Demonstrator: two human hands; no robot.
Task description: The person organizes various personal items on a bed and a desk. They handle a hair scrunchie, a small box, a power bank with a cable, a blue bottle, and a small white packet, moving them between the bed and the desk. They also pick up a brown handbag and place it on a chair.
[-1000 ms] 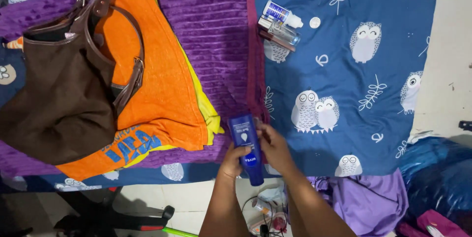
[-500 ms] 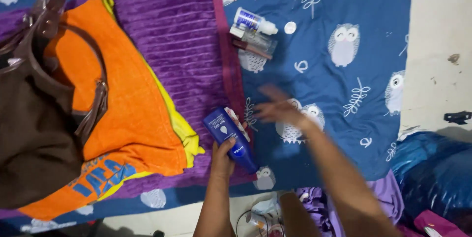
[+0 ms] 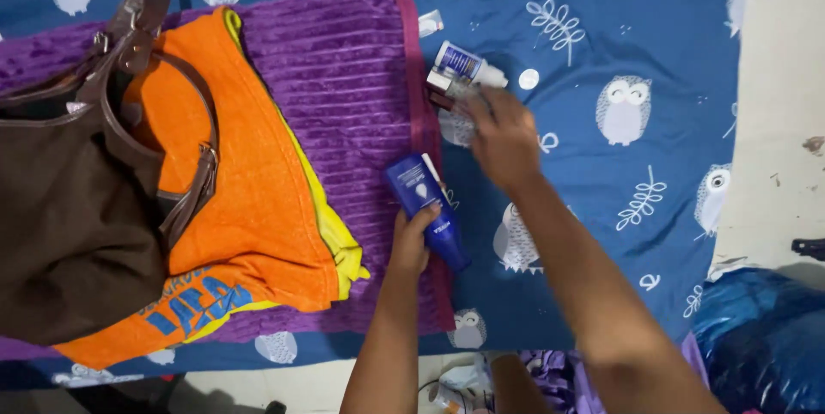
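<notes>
Near frame centre, left hand (image 3: 411, 242) grips a dark-blue tube (image 3: 425, 208) with white markings; right hand (image 3: 503, 135), blurred, grip unclear, reaches small bottles (image 3: 464, 70).

Glossy dark-blue plastic lotion bottle (image 3: 427, 210); ribbed, plush purple towel (image 3: 344, 96). Coarse-knit orange cloth shirt (image 3: 241, 182) beneath a matt brown handbag (image 3: 69, 216) with smooth leather-like straps. Smooth printed cotton-like blue bedsheet (image 3: 619, 19).

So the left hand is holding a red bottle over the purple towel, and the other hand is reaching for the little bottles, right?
Not quite. The bottle in the left hand is dark blue, not red, as the head view shows. The rest holds: it is over the purple towel, and the right hand reaches to the little bottles.
</notes>
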